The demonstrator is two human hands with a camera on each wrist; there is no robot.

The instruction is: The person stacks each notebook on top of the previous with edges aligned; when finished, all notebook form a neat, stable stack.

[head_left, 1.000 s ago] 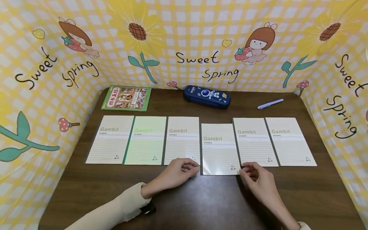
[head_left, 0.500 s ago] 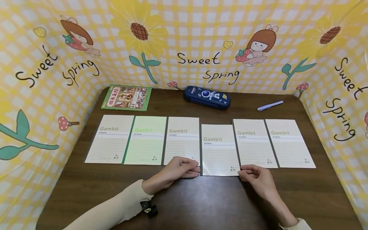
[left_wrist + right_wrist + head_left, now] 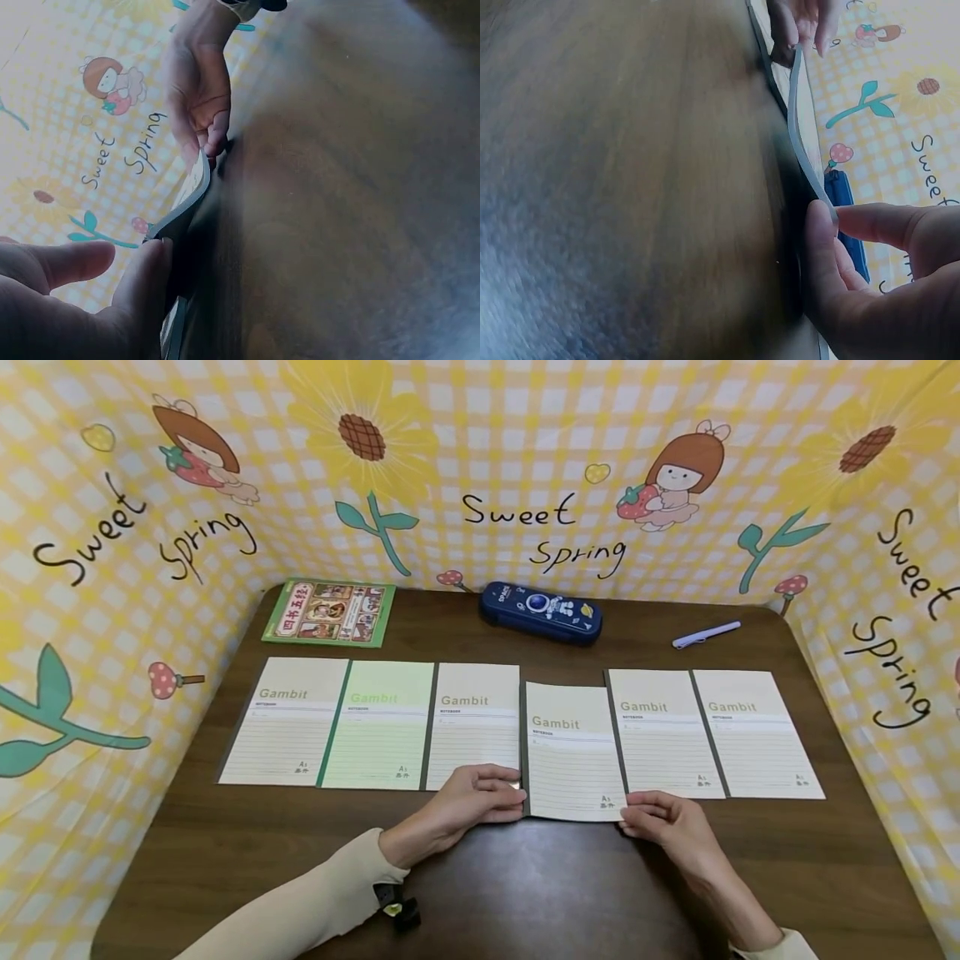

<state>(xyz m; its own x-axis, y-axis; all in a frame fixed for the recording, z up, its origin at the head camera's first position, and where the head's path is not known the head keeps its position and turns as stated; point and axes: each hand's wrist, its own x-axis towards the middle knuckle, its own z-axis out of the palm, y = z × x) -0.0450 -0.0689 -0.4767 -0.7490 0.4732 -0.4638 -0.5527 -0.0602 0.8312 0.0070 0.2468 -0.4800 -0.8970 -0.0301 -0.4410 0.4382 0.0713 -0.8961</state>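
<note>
A cream Gambit notebook (image 3: 573, 768) lies between my hands, nearer the front than its row. Its near edge bows in both wrist views, with both ends raised off the table. My left hand (image 3: 476, 806) is at the dark-spined lower left corner, its fingertips holding the edge. In the left wrist view the left thumb (image 3: 142, 281) meets the corner, while another finger (image 3: 86, 261) shows apart from it. My right hand (image 3: 675, 835) pinches the lower right corner between thumb and finger, clearest in the right wrist view, where the fingers (image 3: 877, 225) meet the edge.
Left of it lie a cream notebook (image 3: 480, 718), a green one (image 3: 386, 727) and another cream one (image 3: 281, 722). Two cream notebooks (image 3: 663, 735) lie right. Behind are a picture book (image 3: 330, 614), a blue pencil case (image 3: 540, 612) and a lilac pen (image 3: 707, 635) on the brown table (image 3: 300, 860).
My left hand has shifted slightly right onto the notebook's lower left corner. My right fingers have closed on the lower right corner, and the near edge now bends upward at its ends.
</note>
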